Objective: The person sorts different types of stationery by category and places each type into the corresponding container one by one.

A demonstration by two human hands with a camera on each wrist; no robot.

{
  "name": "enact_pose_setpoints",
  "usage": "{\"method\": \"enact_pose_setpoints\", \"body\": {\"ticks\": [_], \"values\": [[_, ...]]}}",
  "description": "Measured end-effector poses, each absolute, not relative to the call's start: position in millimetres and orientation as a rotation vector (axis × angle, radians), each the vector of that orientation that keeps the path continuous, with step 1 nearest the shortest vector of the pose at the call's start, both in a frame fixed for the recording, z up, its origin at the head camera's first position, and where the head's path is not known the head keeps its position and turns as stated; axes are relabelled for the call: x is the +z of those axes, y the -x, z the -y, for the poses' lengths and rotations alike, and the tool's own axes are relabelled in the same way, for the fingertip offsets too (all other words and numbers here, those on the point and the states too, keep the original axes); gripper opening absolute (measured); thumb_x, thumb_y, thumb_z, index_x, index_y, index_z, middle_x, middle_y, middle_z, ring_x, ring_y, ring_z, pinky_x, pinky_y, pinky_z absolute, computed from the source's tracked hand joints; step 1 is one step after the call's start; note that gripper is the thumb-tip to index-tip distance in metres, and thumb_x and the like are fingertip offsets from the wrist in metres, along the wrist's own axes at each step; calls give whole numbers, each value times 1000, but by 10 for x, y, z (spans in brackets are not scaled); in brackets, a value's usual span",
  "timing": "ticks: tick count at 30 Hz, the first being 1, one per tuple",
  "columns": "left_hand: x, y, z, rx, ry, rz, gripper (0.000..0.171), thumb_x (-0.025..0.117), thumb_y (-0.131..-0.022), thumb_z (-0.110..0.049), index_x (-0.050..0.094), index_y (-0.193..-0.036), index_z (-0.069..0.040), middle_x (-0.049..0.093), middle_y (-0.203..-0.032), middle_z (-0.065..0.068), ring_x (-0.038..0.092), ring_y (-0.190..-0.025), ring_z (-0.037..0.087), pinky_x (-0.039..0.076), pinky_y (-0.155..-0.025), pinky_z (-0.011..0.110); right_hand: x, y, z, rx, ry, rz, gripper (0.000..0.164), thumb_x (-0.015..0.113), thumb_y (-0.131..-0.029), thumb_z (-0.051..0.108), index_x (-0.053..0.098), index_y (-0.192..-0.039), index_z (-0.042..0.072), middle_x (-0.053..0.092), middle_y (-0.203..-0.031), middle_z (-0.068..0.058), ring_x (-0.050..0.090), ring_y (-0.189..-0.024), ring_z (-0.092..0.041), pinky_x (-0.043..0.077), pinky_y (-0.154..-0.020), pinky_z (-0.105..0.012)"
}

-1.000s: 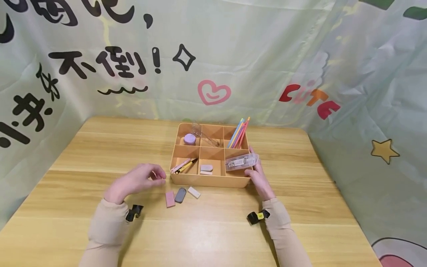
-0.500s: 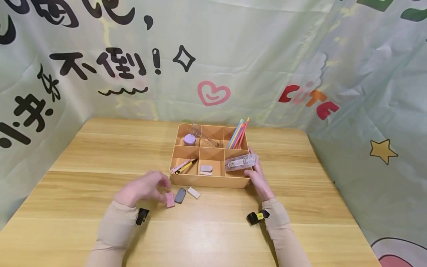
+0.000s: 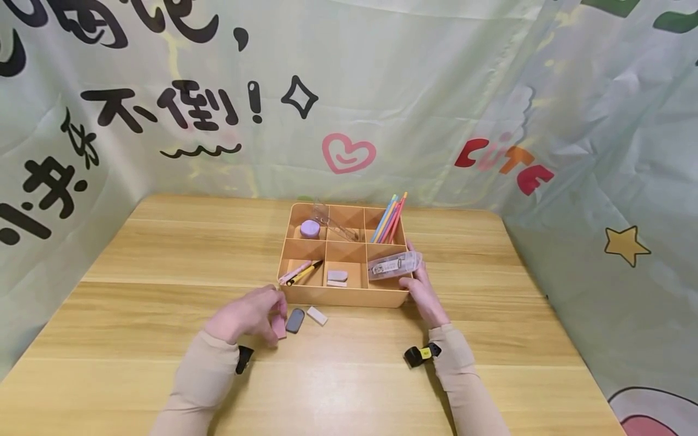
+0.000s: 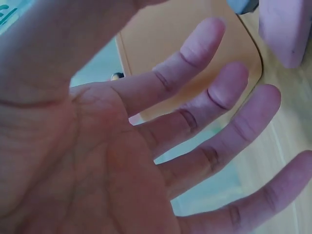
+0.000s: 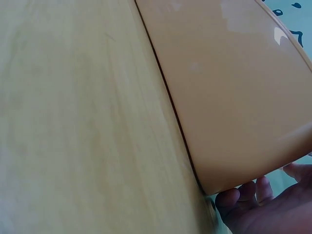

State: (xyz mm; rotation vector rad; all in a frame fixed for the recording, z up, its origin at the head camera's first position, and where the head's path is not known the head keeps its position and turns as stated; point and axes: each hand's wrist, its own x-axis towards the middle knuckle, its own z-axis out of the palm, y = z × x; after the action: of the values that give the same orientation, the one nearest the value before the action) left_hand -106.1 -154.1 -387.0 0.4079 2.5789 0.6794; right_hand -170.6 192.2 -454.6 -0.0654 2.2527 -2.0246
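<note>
In the head view my left hand (image 3: 248, 315) hangs over the pink eraser (image 3: 279, 327), its thumb and fingers on either side. The left wrist view shows the fingers spread and fairly straight, with the pink eraser (image 4: 285, 29) beyond their tips. A dark grey eraser (image 3: 295, 321) and a white eraser (image 3: 317, 315) lie just to the right. Behind them stands a tan six-compartment desk organizer (image 3: 343, 295). My right hand (image 3: 426, 297) holds its right side near the front corner, thumb over the rim and fingers along the outer wall (image 5: 234, 97).
The organizer contains a purple round-lidded jar (image 3: 310, 228), coloured pencils (image 3: 388, 219), two pens (image 3: 304, 272), light erasers (image 3: 337, 276), a clear slender item (image 3: 340, 229) and a clear plastic case (image 3: 394, 265). A printed cloth (image 3: 414, 91) hangs behind the wooden table (image 3: 354, 375).
My left hand has moved right and toward me, from beside the organizer's front left corner to over the pink eraser. The right hand and the organizer stay put.
</note>
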Motion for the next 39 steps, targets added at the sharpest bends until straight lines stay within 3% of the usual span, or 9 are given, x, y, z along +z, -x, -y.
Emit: {"method": "enact_pose_setpoints", "body": {"ticks": [7,21,39], "values": [[-3892,1043,1482,663,-360,-2587,50,91,-55,1,59,-92,-12,55,-96,4,51,-85,18,47,-76,31,-4543,1704,-1924,-2028,58,-2245,100,43,-77,-14,8,-164,22,7,-166,-19,10,-150,-32,5,-124,-55],[-3965,1051,1420,579,-333,-2611,50,91,-54,3,57,-87,-11,52,-91,3,49,-83,18,44,-70,29,-4545,1711,-1928,-2019,41,-2250,100,44,-77,-14,9,-164,23,8,-167,-16,9,-151,-30,5,-124,-53],[-3992,1065,1409,521,-346,-2660,47,88,-55,8,58,-86,-9,54,-89,1,50,-82,16,46,-71,28,-4547,1707,-1932,-2012,35,-2245,102,44,-77,-15,9,-164,27,10,-163,-16,13,-148,-32,11,-122,-54]]}}
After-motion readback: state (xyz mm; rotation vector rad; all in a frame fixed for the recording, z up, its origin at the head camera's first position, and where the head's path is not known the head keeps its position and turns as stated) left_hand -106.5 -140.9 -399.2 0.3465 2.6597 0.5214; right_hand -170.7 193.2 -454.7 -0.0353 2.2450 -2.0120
